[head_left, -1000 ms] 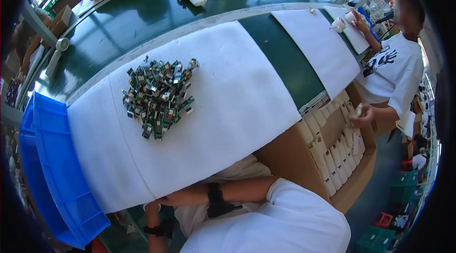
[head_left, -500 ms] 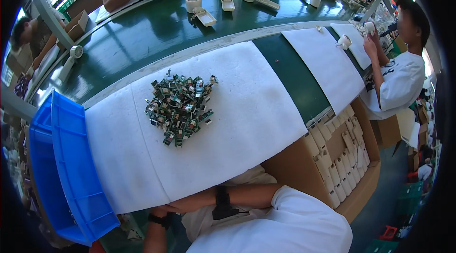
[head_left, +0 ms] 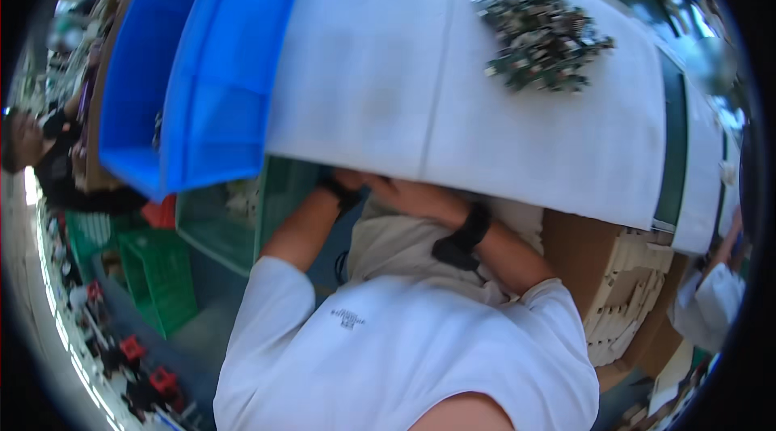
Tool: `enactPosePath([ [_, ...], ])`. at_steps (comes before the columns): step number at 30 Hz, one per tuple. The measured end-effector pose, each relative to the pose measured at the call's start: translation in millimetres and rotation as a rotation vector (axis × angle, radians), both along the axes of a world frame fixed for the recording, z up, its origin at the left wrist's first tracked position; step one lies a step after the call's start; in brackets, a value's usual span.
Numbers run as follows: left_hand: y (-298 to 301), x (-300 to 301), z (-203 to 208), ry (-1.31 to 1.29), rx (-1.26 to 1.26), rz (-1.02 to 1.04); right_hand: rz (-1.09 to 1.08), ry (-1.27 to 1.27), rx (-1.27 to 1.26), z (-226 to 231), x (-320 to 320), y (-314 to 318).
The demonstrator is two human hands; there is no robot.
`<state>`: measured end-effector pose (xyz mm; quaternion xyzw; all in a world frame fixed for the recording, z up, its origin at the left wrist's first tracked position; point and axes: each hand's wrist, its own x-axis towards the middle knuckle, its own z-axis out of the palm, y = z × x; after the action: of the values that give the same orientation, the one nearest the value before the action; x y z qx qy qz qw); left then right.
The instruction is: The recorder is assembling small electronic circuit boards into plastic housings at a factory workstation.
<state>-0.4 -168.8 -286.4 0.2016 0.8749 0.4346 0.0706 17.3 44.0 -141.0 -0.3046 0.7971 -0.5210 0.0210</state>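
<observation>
Left hand (head_left: 349, 179) and right hand (head_left: 416, 199) meet by the near edge of the white foam sheet (head_left: 360, 67), grip obscured, can't tell! Circuit boards (head_left: 546, 35) heap atop it, so best not jog that edge.

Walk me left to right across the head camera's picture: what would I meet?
Co-worker in black, blue bin, left hand, right hand, circuit-board pile, cardboard box, co-worker in white.
</observation>
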Motion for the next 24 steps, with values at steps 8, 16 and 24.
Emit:
enactPosePath([
  [8, 13, 9, 104, -0.358, 0.138, -0.128, 0.157, -0.065, 0.075, 5, 7, -4],
  [16, 11, 49, 109, -0.262, 0.002, -0.084, 0.080, -0.273, 0.142, 23, 7, -12],
  [24, 14, 52, 85, -0.209, -0.770, -0.395, 0.033, -0.038, 0.316, 16, 11, -17],
])
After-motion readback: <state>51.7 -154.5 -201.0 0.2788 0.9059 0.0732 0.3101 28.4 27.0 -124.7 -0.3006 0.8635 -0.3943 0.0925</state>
